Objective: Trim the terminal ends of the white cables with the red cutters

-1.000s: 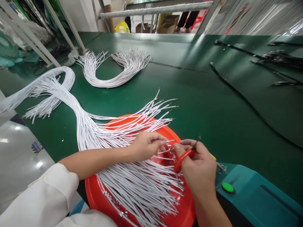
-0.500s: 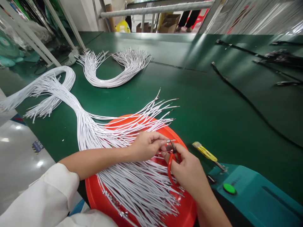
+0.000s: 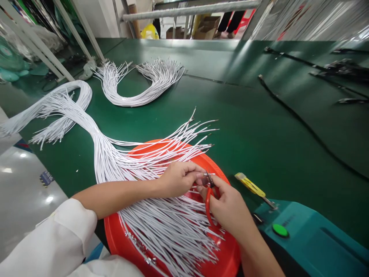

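Observation:
Over a red basin (image 3: 113, 234) my left hand (image 3: 180, 177) pinches the end of a white wire (image 3: 211, 174). My right hand (image 3: 229, 202) grips red-handled scissors (image 3: 208, 204), whose blades are at the wire's tip, close to my left fingertips. Whether the blades are fully closed on it cannot be made out. A large bundle of white wires (image 3: 106, 157) fans across the basin, partly hidden under my left forearm. Some wire ends spread above my hands, many more below. Small shiny metal bits (image 3: 144, 256) lie in the basin.
Two more white wire bundles, one coiled (image 3: 135, 100) and one looped (image 3: 85, 96), rest on the green table (image 3: 245, 115). At right are a yellow utility knife (image 3: 250, 185), a teal machine (image 3: 314, 238) with a green button, and black cables (image 3: 305, 123). A metal frame (image 3: 190, 13) stands behind.
The scissors and my right hand have shifted very slightly right and down at the wire tip. My left hand stays nearly in place, still pinching the wire.

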### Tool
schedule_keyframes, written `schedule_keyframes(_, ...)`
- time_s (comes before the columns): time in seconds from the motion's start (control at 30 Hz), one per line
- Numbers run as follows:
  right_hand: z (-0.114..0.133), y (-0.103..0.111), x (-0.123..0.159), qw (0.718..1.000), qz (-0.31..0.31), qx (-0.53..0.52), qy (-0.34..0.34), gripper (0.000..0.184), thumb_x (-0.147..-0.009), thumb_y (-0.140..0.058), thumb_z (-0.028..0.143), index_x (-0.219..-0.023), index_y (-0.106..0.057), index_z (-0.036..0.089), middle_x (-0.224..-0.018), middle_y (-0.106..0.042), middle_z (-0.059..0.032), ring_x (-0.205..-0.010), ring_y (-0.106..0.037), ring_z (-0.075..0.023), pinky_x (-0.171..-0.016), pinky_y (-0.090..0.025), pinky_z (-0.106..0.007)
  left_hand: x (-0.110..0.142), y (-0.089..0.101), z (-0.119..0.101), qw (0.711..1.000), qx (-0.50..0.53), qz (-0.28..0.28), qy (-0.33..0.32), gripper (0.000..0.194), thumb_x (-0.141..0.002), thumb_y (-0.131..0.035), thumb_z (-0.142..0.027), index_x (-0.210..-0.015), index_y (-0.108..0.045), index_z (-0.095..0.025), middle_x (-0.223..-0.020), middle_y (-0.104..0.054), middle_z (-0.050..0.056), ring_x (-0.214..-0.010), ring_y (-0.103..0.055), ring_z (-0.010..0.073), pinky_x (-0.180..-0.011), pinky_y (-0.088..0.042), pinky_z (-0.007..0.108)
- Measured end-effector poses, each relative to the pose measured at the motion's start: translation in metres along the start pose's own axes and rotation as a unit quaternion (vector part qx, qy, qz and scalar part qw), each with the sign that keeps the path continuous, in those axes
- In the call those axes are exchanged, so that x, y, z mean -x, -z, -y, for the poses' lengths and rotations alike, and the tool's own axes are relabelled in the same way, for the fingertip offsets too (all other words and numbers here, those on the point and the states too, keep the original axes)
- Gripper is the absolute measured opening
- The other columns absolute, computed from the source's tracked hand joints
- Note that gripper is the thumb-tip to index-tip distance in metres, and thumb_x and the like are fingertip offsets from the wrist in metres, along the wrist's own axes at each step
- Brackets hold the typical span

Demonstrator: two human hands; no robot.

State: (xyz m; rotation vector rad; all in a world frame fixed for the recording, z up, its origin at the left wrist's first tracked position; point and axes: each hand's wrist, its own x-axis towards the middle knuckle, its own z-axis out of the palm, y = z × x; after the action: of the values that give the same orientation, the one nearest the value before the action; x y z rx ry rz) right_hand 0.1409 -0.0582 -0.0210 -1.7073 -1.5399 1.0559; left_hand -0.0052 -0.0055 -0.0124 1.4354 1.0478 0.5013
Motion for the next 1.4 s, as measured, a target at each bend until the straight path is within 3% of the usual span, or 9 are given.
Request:
schedule_keyframes(0.33,-0.001,0.011,-0.001,0.999,0.022,-0.034,-0.016,0.018,-0.069,-0.061,0.035,-0.079,-0.061,0.020,-0.061,-0.060,0.0018,-0.055,-0.055,-0.0152,-0.052,-0.045,-0.025,-0.002,0.000,-0.001,0.998,0.019,-0.051,0.022,0.023,-0.082,-0.048,-0.023,-0.093,-0.063,-0.011,-0.071,-0.065,0.003,-0.061,-0.055,0.0091,-0.059,-0.044,0.021)
schedule_keyframes(0.47,-0.006,0.010,-0.002,0.985,-0.107,-0.131,0.000,0.022,-0.071,-0.064,0.035,-0.086,-0.057,0.020,-0.077,-0.064,-0.0027,-0.068,-0.061,-0.0166,-0.062,-0.050,-0.028,-0.002,0.000,0.000,0.999,-0.019,-0.037,-0.001,0.023,-0.082,-0.048,-0.024,-0.093,-0.064,-0.012,-0.071,-0.066,0.003,-0.061,-0.056,0.0092,-0.060,-0.044,0.020)
schedule_keyframes(0.57,-0.008,0.006,-0.001,0.975,-0.178,-0.127,0.026,0.022,-0.074,-0.063,0.033,-0.092,-0.058,0.020,-0.089,-0.064,-0.0056,-0.077,-0.061,-0.0179,-0.068,-0.050,-0.030,-0.001,0.000,-0.001,0.996,-0.086,-0.019,-0.013,0.022,-0.082,-0.047,-0.024,-0.083,-0.066,-0.013,-0.069,-0.066,0.002,-0.058,-0.053,0.0082,-0.057,-0.042,0.019)
schedule_keyframes(0.7,-0.006,0.007,-0.001,0.982,-0.180,-0.035,0.053,0.016,-0.076,-0.060,0.035,-0.086,-0.060,0.022,-0.080,-0.065,-0.0032,-0.070,-0.061,-0.0176,-0.063,-0.048,-0.029,0.000,0.001,-0.003,0.990,-0.138,-0.008,-0.018,0.022,-0.083,-0.046,-0.023,-0.077,-0.065,-0.013,-0.066,-0.066,0.000,-0.057,-0.052,0.0076,-0.054,-0.040,0.018)
schedule_keyframes(0.8,-0.008,0.011,-0.002,0.973,-0.174,0.084,0.123,0.011,-0.077,-0.056,0.033,-0.082,-0.060,0.024,-0.073,-0.066,-0.0022,-0.066,-0.061,-0.0184,-0.063,-0.046,-0.029,0.000,0.001,-0.002,0.988,-0.154,-0.003,-0.026,0.022,-0.082,-0.045,-0.021,-0.075,-0.064,-0.014,-0.066,-0.066,0.000,-0.058,-0.053,0.0078,-0.055,-0.041,0.018)
schedule_keyframes(0.97,-0.016,0.011,-0.003,0.903,-0.139,0.307,0.266,0.016,-0.071,-0.045,0.017,-0.078,-0.059,0.021,-0.062,-0.063,-0.0049,-0.055,-0.057,-0.0199,-0.053,-0.037,-0.029,0.001,0.001,0.001,0.969,-0.242,-0.004,-0.053,0.022,-0.082,-0.044,-0.020,-0.078,-0.066,-0.015,-0.074,-0.069,0.002,-0.066,-0.059,0.0118,-0.061,-0.043,0.021)
schedule_keyframes(1.1,-0.015,0.007,-0.001,0.867,-0.134,0.375,0.301,0.013,-0.071,-0.044,0.016,-0.074,-0.056,0.019,-0.052,-0.055,-0.0031,-0.049,-0.052,-0.0189,-0.049,-0.031,-0.027,0.003,0.001,0.002,0.931,-0.351,0.031,-0.095,0.023,-0.083,-0.043,-0.016,-0.088,-0.066,-0.017,-0.086,-0.070,0.005,-0.080,-0.062,0.0169,-0.071,-0.045,0.026)
schedule_keyframes(1.23,-0.015,0.008,-0.001,0.893,-0.091,0.344,0.275,0.011,-0.067,-0.043,0.014,-0.070,-0.050,0.021,-0.049,-0.052,-0.0003,-0.046,-0.050,-0.0170,-0.048,-0.029,-0.026,0.004,0.003,0.003,0.890,-0.428,0.082,-0.132,0.024,-0.082,-0.045,-0.011,-0.095,-0.064,-0.018,-0.088,-0.068,0.005,-0.082,-0.061,0.0169,-0.073,-0.045,0.025)
schedule_keyframes(1.4,-0.012,0.015,-0.002,0.960,-0.012,0.225,0.168,0.006,-0.068,-0.044,0.018,-0.066,-0.044,0.024,-0.051,-0.053,0.0023,-0.045,-0.047,-0.0149,-0.046,-0.031,-0.025,0.002,0.011,0.000,0.845,-0.476,0.140,-0.200,0.029,-0.082,-0.045,-0.010,-0.104,-0.062,-0.019,-0.089,-0.065,0.006,-0.082,-0.060,0.0167,-0.067,-0.042,0.023)
